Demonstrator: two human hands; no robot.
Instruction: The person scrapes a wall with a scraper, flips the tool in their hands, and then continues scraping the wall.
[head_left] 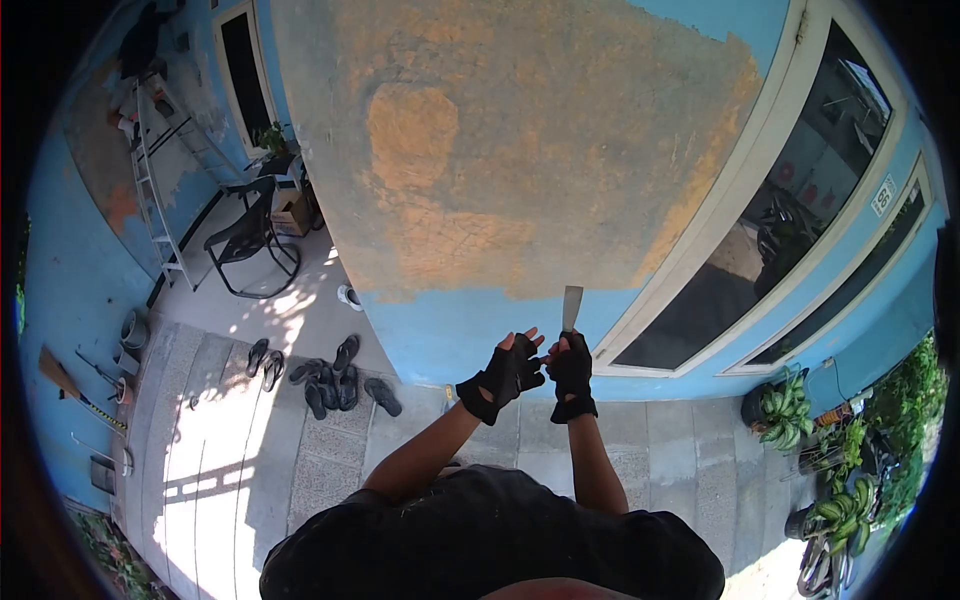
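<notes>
My right hand [573,375], in a black fingerless glove, is closed round the handle of a putty knife [572,309]. Its flat metal blade points up toward the wall [480,180]. Close beside it, on the left, my left hand [509,376] wears a matching glove, with its fingers apart and nothing seen in it. Whether the fingertips of the two hands touch is hard to make out. Much of the wall in front of me is bare grey and orange, with blue paint along its lower part and at the top right.
A framed glass window [800,190] is on the right, with potted plants [783,412] below. Sandals [335,378] lie on the paving at left. Farther back are a black chair [250,240], a ladder [150,190] and a person [128,122] beside it.
</notes>
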